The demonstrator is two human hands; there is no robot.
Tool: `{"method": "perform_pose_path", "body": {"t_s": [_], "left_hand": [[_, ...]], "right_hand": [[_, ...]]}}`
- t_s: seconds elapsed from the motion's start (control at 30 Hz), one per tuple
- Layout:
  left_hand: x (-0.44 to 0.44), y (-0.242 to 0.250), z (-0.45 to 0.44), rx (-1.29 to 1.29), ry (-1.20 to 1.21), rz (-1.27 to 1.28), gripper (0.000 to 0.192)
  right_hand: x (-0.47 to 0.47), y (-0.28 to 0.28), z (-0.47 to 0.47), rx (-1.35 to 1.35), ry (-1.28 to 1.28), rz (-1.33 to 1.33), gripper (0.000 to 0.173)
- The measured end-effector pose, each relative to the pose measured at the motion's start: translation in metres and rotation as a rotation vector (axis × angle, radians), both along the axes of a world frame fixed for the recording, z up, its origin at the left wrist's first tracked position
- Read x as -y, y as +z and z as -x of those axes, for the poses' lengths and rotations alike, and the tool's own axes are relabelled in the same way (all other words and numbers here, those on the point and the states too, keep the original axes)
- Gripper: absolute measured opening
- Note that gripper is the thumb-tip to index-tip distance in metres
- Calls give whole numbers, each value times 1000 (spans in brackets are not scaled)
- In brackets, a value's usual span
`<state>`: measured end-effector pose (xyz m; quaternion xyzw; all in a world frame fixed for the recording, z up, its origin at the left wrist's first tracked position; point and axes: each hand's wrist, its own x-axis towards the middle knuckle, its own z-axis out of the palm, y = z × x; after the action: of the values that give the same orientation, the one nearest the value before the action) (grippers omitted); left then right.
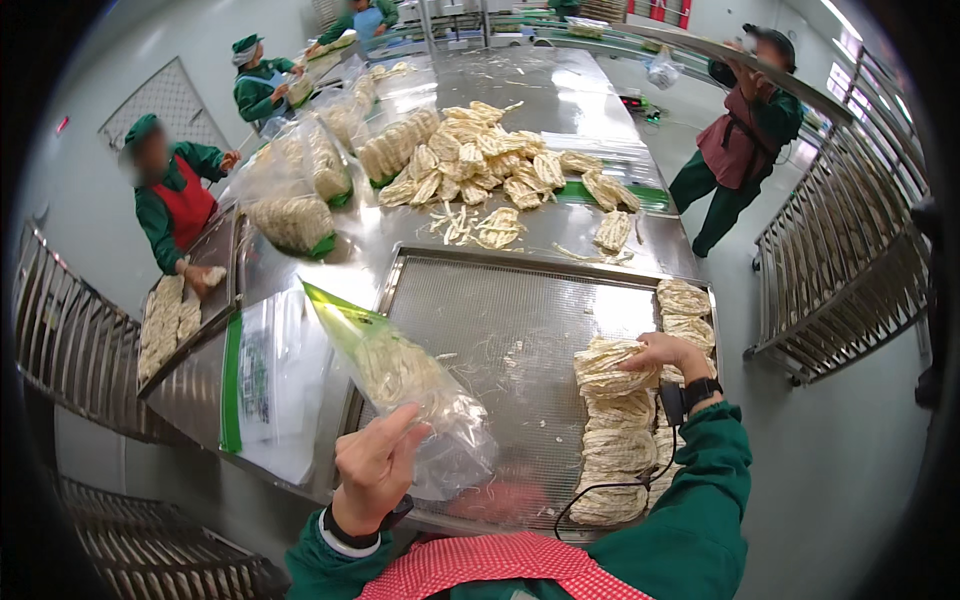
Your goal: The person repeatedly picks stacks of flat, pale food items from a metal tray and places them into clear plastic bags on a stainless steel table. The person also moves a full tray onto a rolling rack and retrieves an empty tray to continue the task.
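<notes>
My left hand (379, 461) pinches the edge of a clear plastic bag (420, 397) with a green end, tilted over the left part of a metal mesh tray (480, 300). Some noodles show inside that bag. At the tray's right side, my right hand (664, 356) grasps a pale dried noodle cake (611, 367) at the top of a column of noodle cakes (619, 450). Another column (684, 300) lies along the tray's right rim, partly behind my wrist. Flat bags with green edges (277, 382) lie left of the tray.
Beyond the tray are a heap of noodle cakes (480, 157) and filled bags (292, 217). Wheeled racks (840, 277) stand right, others left. A co-worker (750, 127) at right holds up a large tray (735, 56); another (176, 187) handles noodle cakes at left. More people stand farther back.
</notes>
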<state>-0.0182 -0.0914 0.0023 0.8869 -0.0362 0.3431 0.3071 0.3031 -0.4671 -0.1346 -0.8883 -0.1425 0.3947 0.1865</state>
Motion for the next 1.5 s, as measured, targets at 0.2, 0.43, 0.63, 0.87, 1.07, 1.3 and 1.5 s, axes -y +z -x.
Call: {"method": "perform_pose_path", "body": {"t_s": [0.2, 0.43, 0.63, 0.87, 1.07, 1.3, 1.5], "left_hand": [[-5, -4, 1, 90, 28, -159, 32], [4, -16, -6, 186, -70, -168, 35], [10, -18, -11, 134, -147, -168, 33], [9, -24, 2, 101, -246, -255, 43], [24, -34, 9, 92, -270, -381, 44], [31, -44, 15, 182, -317, -307, 36], [42, -49, 18, 299, -464, -263, 17]], "right_hand": [[5, -18, 68, 573, 139, -223, 78], [-13, 42, 133, 365, -408, -946, 67], [-65, 115, 236, 148, 94, -1009, 82], [-150, 40, 277, -271, -711, -1186, 70], [-200, -20, 340, -294, -1003, -1504, 58], [-197, -18, 366, -164, -958, -1380, 46], [-193, 30, 360, -1, -846, -1236, 36]]}}
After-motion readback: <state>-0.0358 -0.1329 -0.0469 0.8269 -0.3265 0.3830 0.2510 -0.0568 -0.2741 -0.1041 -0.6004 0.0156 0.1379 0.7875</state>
